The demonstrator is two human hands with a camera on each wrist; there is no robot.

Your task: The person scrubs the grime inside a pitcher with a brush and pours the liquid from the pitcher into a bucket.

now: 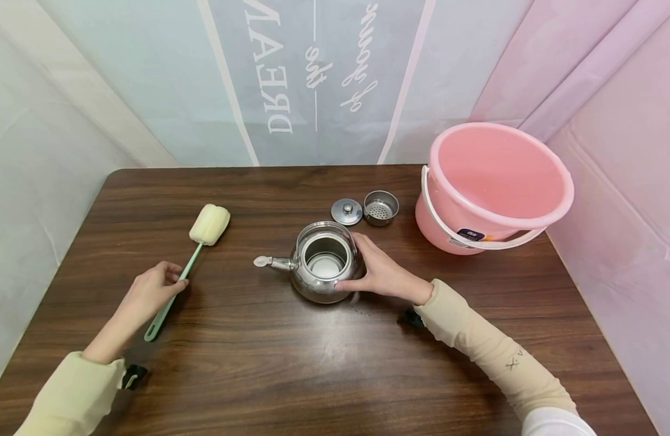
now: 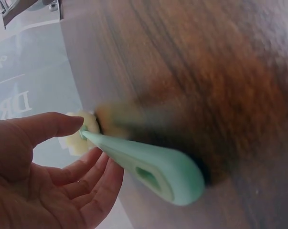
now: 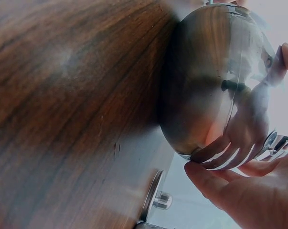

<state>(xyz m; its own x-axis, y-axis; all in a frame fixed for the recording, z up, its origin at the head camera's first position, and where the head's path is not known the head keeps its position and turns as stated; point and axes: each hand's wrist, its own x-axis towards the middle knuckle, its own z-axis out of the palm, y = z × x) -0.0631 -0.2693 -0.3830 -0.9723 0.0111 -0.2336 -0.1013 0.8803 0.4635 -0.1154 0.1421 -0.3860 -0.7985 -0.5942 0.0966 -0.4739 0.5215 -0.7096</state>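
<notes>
A bottle brush with a pale yellow sponge head and a green handle lies toward the left of the table. My left hand pinches that handle near its middle, thumb on one side and fingers on the other. At the table's centre stands a shiny steel teapot, lidless, its spout to the left and its hoop handle up. With thumb and fingers spread around its right side, my right hand holds the pot body. Inside the pot the bare metal bottom shows.
Behind the teapot lie its steel lid and a perforated strainer cup, side by side. A large pink bucket with a white handle stands at the back right. A printed curtain hangs along the table's far edge.
</notes>
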